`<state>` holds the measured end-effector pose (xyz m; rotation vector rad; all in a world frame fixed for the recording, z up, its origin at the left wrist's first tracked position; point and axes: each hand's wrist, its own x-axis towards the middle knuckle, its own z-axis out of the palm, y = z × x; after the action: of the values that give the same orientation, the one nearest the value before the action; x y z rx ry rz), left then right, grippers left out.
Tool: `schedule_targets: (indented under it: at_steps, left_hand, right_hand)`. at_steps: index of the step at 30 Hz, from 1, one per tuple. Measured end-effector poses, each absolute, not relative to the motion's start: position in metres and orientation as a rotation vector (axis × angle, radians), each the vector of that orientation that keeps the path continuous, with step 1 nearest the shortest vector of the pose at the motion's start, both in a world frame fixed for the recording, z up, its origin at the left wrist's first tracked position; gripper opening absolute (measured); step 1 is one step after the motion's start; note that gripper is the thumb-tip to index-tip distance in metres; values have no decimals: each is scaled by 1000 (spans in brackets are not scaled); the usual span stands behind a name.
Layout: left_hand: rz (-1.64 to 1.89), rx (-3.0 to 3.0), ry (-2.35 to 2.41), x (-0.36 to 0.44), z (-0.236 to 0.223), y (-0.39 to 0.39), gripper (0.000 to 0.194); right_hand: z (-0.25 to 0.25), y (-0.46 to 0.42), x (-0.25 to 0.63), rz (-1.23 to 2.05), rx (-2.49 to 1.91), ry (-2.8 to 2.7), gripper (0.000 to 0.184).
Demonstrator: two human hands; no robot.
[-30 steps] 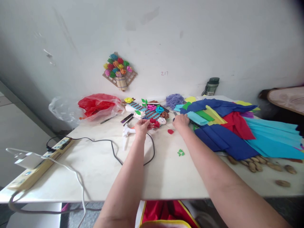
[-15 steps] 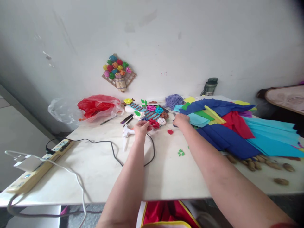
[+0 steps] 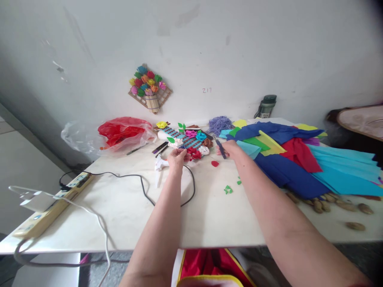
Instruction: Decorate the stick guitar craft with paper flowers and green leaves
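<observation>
Reaching across the white table (image 3: 125, 215), we have both arms stretched toward the craft pile at twelve o'clock. Our left hand (image 3: 176, 158) has its fingers pinched together on a red paper flower (image 3: 194, 153), which sits at the near edge of the stick trellis with paper flowers (image 3: 188, 140). Our right hand (image 3: 231, 148) is closed around a dark slim tool (image 3: 221, 149), possibly scissors or a craft knife; the view is too small to tell which. A red petal scrap (image 3: 214, 163) lies between the two hands, and green paper scraps (image 3: 228, 190) lie nearer us at about one o'clock.

At nine o'clock of the left hand stands a white glue gun (image 3: 159, 164), its black cord (image 3: 143, 190) looping right under our left wrist. We judge that loop the main risk: a drag of the forearm could catch it and tip the gun. At three o'clock the stack of coloured paper sheets (image 3: 299, 167) lies against our right forearm, so a quick pull back could slide sheets onto the nuts (image 3: 326, 201) at the table edge. Tugging the flower hard could shift the trellis.
</observation>
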<state>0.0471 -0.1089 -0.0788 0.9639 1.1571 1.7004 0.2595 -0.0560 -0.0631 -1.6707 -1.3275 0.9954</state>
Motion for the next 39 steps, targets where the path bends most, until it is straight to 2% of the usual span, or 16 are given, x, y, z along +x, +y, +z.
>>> schedule_targets:
  at_steps: [3,7,12,17,23,39]
  left_hand:
    - [1702,985,1135,47,-78,-111,23]
    - [1698,990,1141,46,-79,-113,25]
    - [1713,977,1114,45,-80,-112,26]
    - [1724,943,1055,44,-79,-114,29]
    - [1737,894,1052,44,-77,-114,32]
    - [1774,815,1012,35,-73,-117,34]
  right_hand:
    - [-63,-64,253,1412,-1242,-1087,9]
    - [-61,-73,243,1594,-906,-1042,19]
    - [-54,-85,222,1603,-882,-1208,32]
    - [-53,-94,197,1458,-993,-1267,36]
    - [-56,-101,181,1423,-1055,-1279,59]
    - [-61,-103,178,1465,-958,-1203,60]
